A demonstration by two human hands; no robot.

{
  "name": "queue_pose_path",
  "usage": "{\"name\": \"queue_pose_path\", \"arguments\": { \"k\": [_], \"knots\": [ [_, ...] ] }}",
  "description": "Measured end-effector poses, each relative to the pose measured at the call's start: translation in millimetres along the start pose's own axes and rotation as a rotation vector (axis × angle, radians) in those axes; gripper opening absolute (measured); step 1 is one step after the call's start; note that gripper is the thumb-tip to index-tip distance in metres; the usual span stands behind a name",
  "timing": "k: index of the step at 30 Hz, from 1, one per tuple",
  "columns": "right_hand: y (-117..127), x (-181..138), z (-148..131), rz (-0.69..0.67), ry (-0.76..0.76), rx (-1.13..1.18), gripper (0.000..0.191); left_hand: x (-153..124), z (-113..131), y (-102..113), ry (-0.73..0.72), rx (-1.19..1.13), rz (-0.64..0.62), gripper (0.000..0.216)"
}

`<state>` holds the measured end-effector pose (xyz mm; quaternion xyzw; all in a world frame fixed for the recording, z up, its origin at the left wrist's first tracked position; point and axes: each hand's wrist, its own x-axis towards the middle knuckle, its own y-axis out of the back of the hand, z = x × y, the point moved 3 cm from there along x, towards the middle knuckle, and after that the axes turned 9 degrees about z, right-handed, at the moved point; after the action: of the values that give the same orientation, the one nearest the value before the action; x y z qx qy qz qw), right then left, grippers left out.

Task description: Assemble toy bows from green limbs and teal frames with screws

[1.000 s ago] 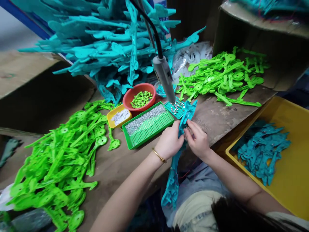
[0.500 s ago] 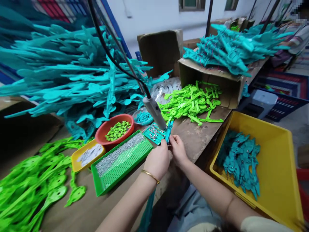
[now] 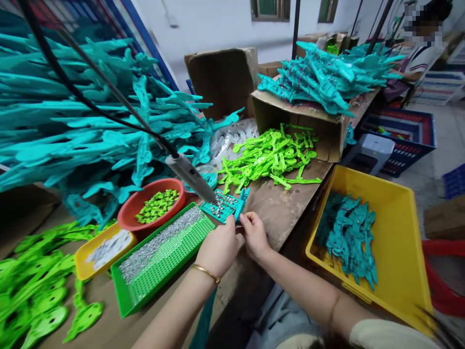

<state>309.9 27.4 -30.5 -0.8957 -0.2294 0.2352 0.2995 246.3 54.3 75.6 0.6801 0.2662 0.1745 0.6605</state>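
My left hand [image 3: 220, 242], with a gold bangle at the wrist, is closed on a narrow teal plastic part [image 3: 241, 202] that stands up from its fingers. My right hand [image 3: 256, 236] pinches at the lower end of the same part; the fingertips partly hide what lies between them. Just beyond the hands is a small teal tray [image 3: 227, 208] holding small silvery metal pieces. A grey electric screwdriver [image 3: 191, 178] hangs at a slant on its cable, its lower end over the tray's left side, apart from both hands.
To the left stand a green perforated basket [image 3: 174, 264] of screws, a red bowl [image 3: 125, 213] of lime pieces and a yellow tray [image 3: 83, 266]. Lime parts [image 3: 269, 155] and teal piles [image 3: 90, 116] lie beyond. A yellow bin [image 3: 395, 242] is right. A person [image 3: 417, 63] sits far right.
The screwdriver has swung left, away from the teal part and over the tray. The camera has turned right, so the scene sits further left. Both hands stay together at the part.
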Motion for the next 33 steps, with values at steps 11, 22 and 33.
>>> {"name": "queue_pose_path", "arguments": {
  "k": [11, 22, 33],
  "knots": [
    [0.6, -3.8, 4.0, 0.15, 0.064, -0.023, 0.032, 8.4, 14.1, 5.3, 0.05, 0.025, 0.034, 0.027],
    [4.9, -0.1, 3.7, 0.204, 0.084, -0.054, 0.031, 9.1, 12.5, 6.3, 0.052, -0.031, 0.034, 0.025],
    [3.7, -7.3, 4.9, 0.142, 0.109, -0.045, 0.029, 10.3, -10.9, 5.8, 0.025, -0.086, 0.039, 0.024]
  ]
}}
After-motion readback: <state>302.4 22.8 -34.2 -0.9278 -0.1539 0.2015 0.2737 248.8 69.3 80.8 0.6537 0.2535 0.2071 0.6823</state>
